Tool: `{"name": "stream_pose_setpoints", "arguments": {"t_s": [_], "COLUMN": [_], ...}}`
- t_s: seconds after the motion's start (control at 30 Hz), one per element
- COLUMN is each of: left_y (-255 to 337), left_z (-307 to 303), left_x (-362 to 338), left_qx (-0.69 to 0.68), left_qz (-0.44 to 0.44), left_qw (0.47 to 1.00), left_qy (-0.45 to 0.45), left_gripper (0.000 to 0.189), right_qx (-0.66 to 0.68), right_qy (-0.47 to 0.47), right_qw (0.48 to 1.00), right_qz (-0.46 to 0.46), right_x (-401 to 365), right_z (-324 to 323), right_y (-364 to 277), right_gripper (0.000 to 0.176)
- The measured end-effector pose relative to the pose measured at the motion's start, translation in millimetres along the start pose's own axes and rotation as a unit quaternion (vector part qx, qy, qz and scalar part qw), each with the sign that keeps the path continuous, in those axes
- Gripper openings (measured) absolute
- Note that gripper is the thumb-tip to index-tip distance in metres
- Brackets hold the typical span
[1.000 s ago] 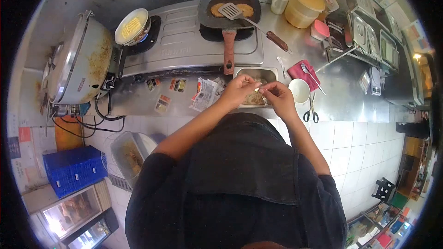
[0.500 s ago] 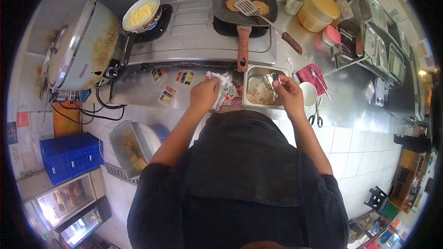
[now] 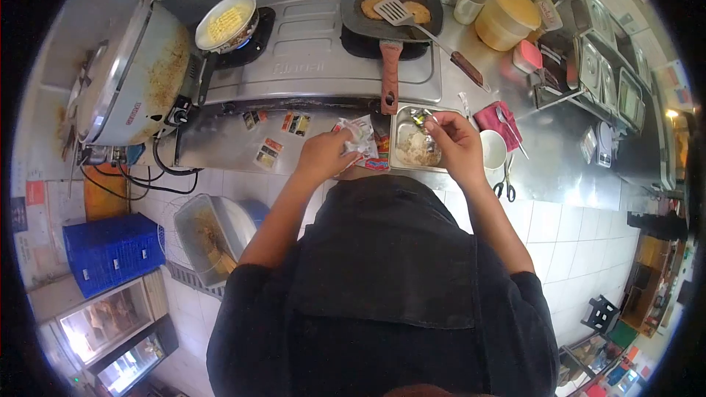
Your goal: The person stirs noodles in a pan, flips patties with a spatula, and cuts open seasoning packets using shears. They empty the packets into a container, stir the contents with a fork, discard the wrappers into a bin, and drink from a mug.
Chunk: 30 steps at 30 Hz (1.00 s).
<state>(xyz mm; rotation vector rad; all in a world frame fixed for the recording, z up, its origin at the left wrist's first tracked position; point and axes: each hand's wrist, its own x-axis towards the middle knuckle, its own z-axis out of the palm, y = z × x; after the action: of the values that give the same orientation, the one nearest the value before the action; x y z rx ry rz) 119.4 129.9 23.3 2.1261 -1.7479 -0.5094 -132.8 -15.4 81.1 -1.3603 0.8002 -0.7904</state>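
Observation:
At the counter's front edge, my left hand has its fingers closed on a crumpled white plastic wrapper. Red printed packaging lies beside it. My right hand pinches a small shiny seasoning sachet over a rectangular steel tray. Pale, crumbly-looking food lies in the tray; I cannot make out its kind. Right of this hand stands a white bowl, with scissors by it. Several small sachets lie flat to the left.
On the stove, a small pan holds a noodle block over a lit flame. A square frying pan contains two browned patties, with a slotted spatula across it. A pink cloth and yellow tub stand right.
My right hand has shifted slightly left, bringing the sachet further over the tray. My left hand and the wrapper have moved a little right and down.

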Motion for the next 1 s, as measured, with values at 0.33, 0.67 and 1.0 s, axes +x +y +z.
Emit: {"name": "stream_pose_setpoints", "arguments": {"t_s": [0.33, 0.67, 1.0], "left_y": [64.1, 71.5, 67.7], "left_z": [-65.0, -49.0, -53.0], "left_x": [-41.6, -42.8, -49.0], "left_qx": [-0.092, -0.12, -0.187], "left_qz": [0.103, 0.21, 0.125], "left_qw": [0.989, 0.969, 0.971], "left_qy": [0.06, 0.052, 0.081], "left_gripper": [0.033, 0.03, 0.032], "right_qx": [-0.23, -0.386, -0.32], "right_qy": [-0.218, -0.145, -0.249], "right_qw": [0.948, 0.903, 0.879], "right_qz": [0.02, -0.12, -0.251], "right_x": [-12.3, -4.7, -3.0], "right_z": [58.3, 72.7, 44.3], "right_y": [-35.5, -32.1, -48.0], "right_gripper": [0.021, 0.016, 0.034]}}
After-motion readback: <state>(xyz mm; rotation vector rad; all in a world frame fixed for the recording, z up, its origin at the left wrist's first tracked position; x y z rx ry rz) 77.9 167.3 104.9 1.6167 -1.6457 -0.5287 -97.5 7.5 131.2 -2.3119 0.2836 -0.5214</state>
